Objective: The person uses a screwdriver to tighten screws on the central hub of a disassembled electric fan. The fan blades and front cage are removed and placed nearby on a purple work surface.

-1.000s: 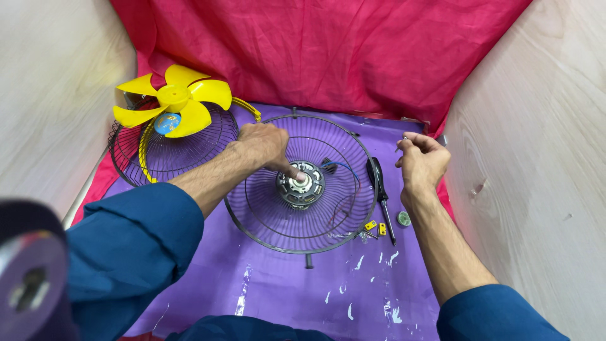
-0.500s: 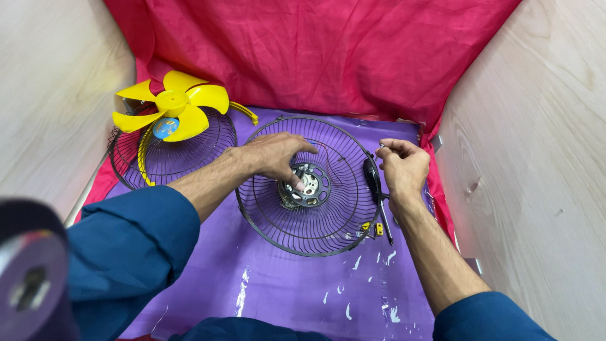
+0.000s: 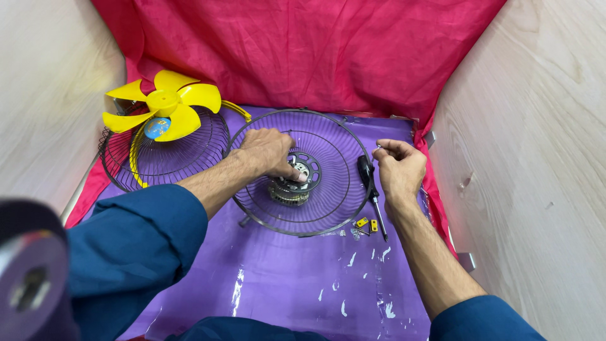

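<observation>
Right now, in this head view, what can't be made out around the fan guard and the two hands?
- Motor hub: partly hidden by the left hand on it.
- Right hand: fingers curled; whether they pinch anything is too small to tell.
- Small yellow parts beside the screwdriver: too small to identify.
- Grey object at the lower-left edge: blurred, cut off.

Two wire fan guards (image 3: 303, 173) (image 3: 167, 155), one yellow fan blade (image 3: 165, 104), one motor (image 3: 291, 184), one screwdriver (image 3: 370, 183), two small yellow clips (image 3: 367, 223), two hands (image 3: 268, 151) (image 3: 398, 169)
</observation>
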